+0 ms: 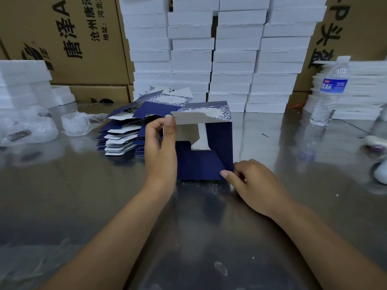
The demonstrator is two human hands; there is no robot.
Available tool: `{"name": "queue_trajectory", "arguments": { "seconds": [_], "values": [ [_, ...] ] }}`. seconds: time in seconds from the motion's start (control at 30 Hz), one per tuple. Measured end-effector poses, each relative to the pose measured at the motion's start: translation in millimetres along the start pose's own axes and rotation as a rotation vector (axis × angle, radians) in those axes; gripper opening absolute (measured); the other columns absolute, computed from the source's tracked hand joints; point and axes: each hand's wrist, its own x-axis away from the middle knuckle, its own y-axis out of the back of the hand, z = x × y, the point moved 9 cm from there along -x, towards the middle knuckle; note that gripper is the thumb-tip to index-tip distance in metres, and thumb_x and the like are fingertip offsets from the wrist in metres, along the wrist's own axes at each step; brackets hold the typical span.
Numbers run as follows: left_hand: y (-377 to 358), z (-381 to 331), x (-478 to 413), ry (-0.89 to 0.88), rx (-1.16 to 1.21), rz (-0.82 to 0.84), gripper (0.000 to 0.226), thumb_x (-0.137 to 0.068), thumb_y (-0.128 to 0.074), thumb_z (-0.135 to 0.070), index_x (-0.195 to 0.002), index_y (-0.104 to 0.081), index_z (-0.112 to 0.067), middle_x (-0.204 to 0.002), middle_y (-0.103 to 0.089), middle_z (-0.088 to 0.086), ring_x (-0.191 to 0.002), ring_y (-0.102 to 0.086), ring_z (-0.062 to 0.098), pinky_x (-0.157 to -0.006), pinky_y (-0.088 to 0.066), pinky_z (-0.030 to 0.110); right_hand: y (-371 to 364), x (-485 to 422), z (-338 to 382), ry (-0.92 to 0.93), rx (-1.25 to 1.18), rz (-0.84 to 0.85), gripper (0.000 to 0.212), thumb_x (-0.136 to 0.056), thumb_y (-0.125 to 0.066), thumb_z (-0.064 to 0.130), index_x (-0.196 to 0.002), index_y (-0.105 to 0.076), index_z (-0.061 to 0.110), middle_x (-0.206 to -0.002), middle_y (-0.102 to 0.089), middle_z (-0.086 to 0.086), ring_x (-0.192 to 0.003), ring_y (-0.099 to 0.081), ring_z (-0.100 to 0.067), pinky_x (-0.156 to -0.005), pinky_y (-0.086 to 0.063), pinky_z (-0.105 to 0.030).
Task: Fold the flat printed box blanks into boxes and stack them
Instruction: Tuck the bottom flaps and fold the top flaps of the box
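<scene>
Just right of the pile of flat blanks (120,136), the left hand (160,147) pinches the top flap (194,118) of a half-formed box (219,143) standing on the table (83,195). Farther right, the right hand (253,181) pinches its lower corner. The open end seems mid-closing; next, that flap likely needs tucking in.

The left hand (160,141) pinches the blue box's (217,147) white flap (194,118); the right hand (251,183) grips its lower corner.
</scene>
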Motion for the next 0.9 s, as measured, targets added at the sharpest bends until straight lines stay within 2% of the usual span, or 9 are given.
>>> {"name": "queue_trajectory", "arguments": {
  "seconds": [0.17, 0.33, 0.4, 0.47, 0.5, 0.57, 0.73, 0.83, 0.9],
  "values": [
    [1.3, 1.3, 1.3, 0.028, -0.008, -0.008, 0.044, -0.066, -0.041, -0.068, -0.09, -0.052, -0.032, -0.088, -0.052, -0.016, -0.073, -0.045, -0.005, -0.063, -0.036, 0.005, 1.9, -0.4, 2.3, 0.027, 0.01, 0.007, 0.045, -0.093, -0.043, 0.047, -0.056, -0.033, 0.025, -0.06, -0.042, 0.008, -0.069, -0.044, -0.017, -0.058, -0.032, -0.031],
    [-3.1, -1.8, 3.2, -0.007, -0.016, 0.036, 0.042, -0.07, -0.044, -0.064, -0.092, -0.052, -0.03, -0.087, -0.053, -0.019, -0.077, -0.048, -0.005, -0.07, -0.037, 0.012, 20.7, 1.8, -0.9, -0.109, 0.191, -0.133, 0.064, -0.074, -0.019, 0.078, -0.056, -0.038, 0.02, -0.053, -0.048, 0.006, -0.056, -0.047, -0.014, -0.049, -0.024, -0.027],
    [-8.3, -4.9, 6.1, -0.052, -0.042, 0.086, 0.038, -0.074, -0.048, -0.063, -0.093, -0.053, -0.03, -0.087, -0.055, -0.021, -0.078, -0.05, -0.01, -0.072, -0.038, 0.008, 33.5, 3.4, -1.2, -0.147, 0.181, -0.243, 0.067, -0.071, -0.014, 0.08, -0.072, -0.049, 0.024, -0.068, -0.057, 0.008, -0.064, -0.053, -0.015, -0.055, -0.036, -0.029],
    [-15.2, -5.0, 9.7, -0.074, -0.076, 0.154, 0.035, -0.079, -0.052, -0.064, -0.093, -0.054, -0.032, -0.089, -0.059, -0.022, -0.083, -0.054, -0.009, -0.074, -0.04, 0.01, 43.2, 4.3, 1.7, -0.141, 0.035, -0.338, 0.068, -0.076, -0.025, 0.077, -0.109, -0.051, 0.024, -0.1, -0.062, 0.003, -0.09, -0.058, -0.018, -0.075, -0.048, -0.038],
    [-18.7, -4.4, 11.1, -0.084, -0.086, 0.187, 0.032, -0.08, -0.053, -0.062, -0.093, -0.055, -0.033, -0.091, -0.061, -0.024, -0.087, -0.056, -0.008, -0.075, -0.041, 0.011, 48.0, 5.4, 5.5, -0.112, -0.049, -0.393, 0.068, -0.08, -0.033, 0.073, -0.124, -0.045, 0.023, -0.116, -0.058, 0.001, -0.102, -0.056, -0.018, -0.085, -0.048, -0.042],
    [-25.0, -5.3, 14.5, -0.114, -0.104, 0.245, 0.031, -0.08, -0.053, -0.059, -0.095, -0.055, -0.033, -0.093, -0.061, -0.03, -0.092, -0.056, -0.01, -0.077, -0.041, 0.008, 60.8, 10.5, 17.5, -0.009, -0.124, -0.534, 0.064, -0.086, -0.048, 0.06, -0.135, -0.039, 0.018, -0.13, -0.05, -0.002, -0.116, -0.049, -0.019, -0.094, -0.044, -0.041],
    [-38.9, -5.7, 25.9, -0.148, -0.18, 0.409, 0.056, -0.072, -0.047, -0.076, -0.111, -0.05, -0.036, -0.101, -0.059, -0.035, -0.096, -0.055, -0.014, -0.08, -0.042, 0.006, 78.0, 18.6, 30.5, 0.113, -0.061, -0.7, 0.04, -0.085, -0.049, 0.036, -0.108, -0.062, 0.006, -0.108, -0.064, -0.009, -0.103, -0.057, -0.029, -0.087, -0.045, -0.044],
    [-45.6, 0.3, 29.9, -0.121, -0.207, 0.516, 0.087, -0.061, -0.032, -0.093, -0.133, -0.038, -0.043, -0.133, -0.047, -0.03, -0.126, -0.041, -0.008, -0.107, -0.036, 0.024, 83.0, 17.9, 23.6, 0.06, -0.108, -0.725, 0.04, -0.088, -0.046, 0.042, -0.099, -0.066, 0.009, -0.097, -0.065, -0.002, -0.096, -0.054, -0.02, -0.082, -0.043, -0.04],
    [-48.3, 0.5, 31.8, -0.096, -0.167, 0.554, 0.085, -0.061, -0.031, -0.093, -0.136, -0.025, -0.052, -0.143, -0.033, -0.035, -0.134, -0.028, -0.011, -0.115, -0.026, 0.029, 85.3, 18.1, 16.5, 0.012, -0.197, -0.744, 0.044, -0.088, -0.044, 0.05, -0.093, -0.065, 0.012, -0.088, -0.057, 0.007, -0.088, -0.045, -0.009, -0.076, -0.039, -0.033]
  ]
}}
